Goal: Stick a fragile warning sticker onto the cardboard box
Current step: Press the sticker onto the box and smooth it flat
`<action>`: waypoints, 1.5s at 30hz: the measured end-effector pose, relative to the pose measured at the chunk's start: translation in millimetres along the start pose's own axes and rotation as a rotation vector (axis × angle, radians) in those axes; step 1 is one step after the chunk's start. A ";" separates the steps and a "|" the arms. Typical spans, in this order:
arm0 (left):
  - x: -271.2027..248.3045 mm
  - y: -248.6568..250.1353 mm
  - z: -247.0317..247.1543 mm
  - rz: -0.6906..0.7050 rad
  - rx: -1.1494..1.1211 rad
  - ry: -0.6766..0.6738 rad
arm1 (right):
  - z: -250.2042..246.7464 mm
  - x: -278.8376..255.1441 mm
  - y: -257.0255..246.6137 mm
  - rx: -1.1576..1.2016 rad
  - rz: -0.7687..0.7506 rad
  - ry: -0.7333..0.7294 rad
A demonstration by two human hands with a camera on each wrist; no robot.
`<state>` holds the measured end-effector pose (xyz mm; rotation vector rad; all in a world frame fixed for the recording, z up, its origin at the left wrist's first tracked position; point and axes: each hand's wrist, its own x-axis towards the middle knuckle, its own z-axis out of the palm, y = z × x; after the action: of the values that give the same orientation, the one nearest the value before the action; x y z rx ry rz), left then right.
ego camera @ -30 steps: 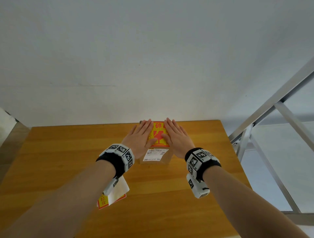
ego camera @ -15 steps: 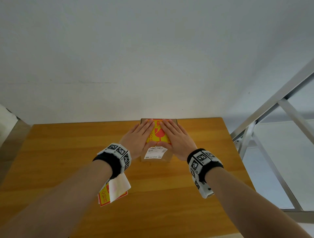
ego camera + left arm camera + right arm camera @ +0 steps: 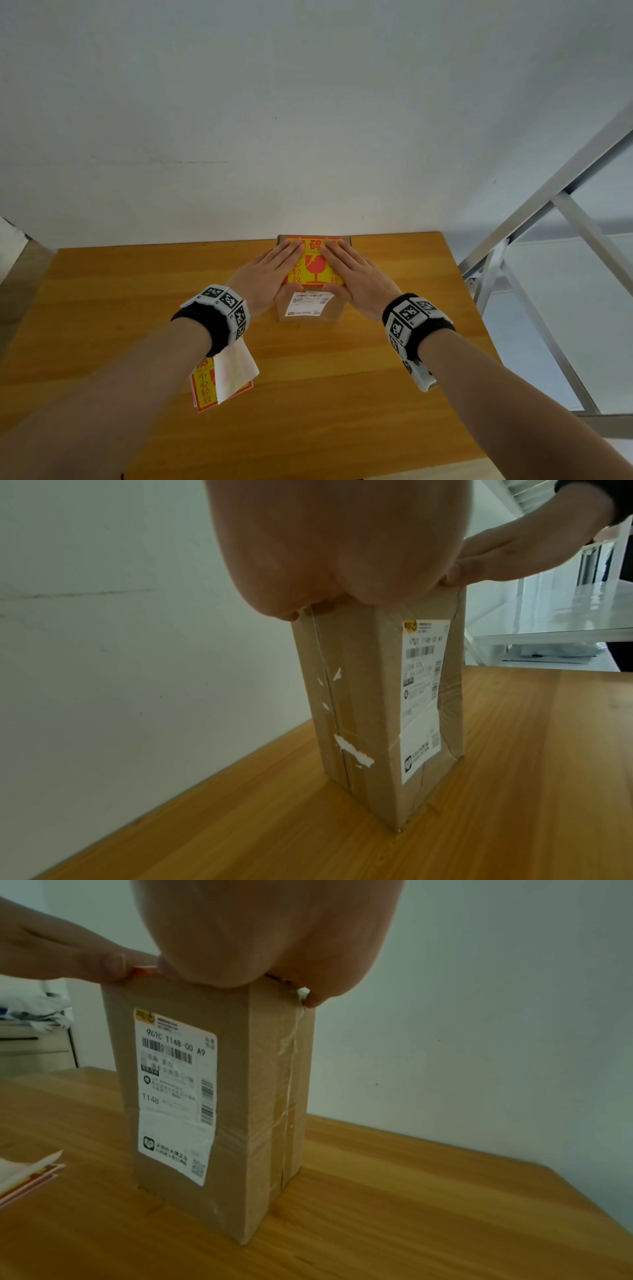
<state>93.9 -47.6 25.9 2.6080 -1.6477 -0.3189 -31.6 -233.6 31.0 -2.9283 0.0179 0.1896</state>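
- Both hands have slid further up the sticker (image 3: 313, 265) since the earlier frames, so their fingertips now reach its far edge, and the box (image 3: 325, 308) sits a little nearer the wall.
- Left hand (image 3: 265, 274) lies flat, fingers straight, pressing the left part of the sticker; it grasps nothing.
- Right hand (image 3: 358, 275) mirrors it on the right part, likewise flat and pressing, with the red glass symbol showing between the two.
- Sticker lies on the top face of the tall box, which stands on end on the wooden table (image 3: 342, 394) close to the wall, a shipping label (image 3: 174, 1093) on its near side.
- Spare sheets (image 3: 219, 380) lie on the table under the left wrist.
- Judged risk: the box is tall and narrow, so an uneven push could tip it or shove it along the table.
- Another risk: a corner left unpressed may lift, and smoothing inward could trap a crease.
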 end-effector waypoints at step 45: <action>-25.5 11.6 1.6 -0.472 -0.717 0.164 | -6.7 -6.8 -7.9 0.554 0.388 0.275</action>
<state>72.8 -29.6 29.8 2.3137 -0.6593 -0.5634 -37.2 -227.2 40.0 -2.3454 0.5830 -0.1438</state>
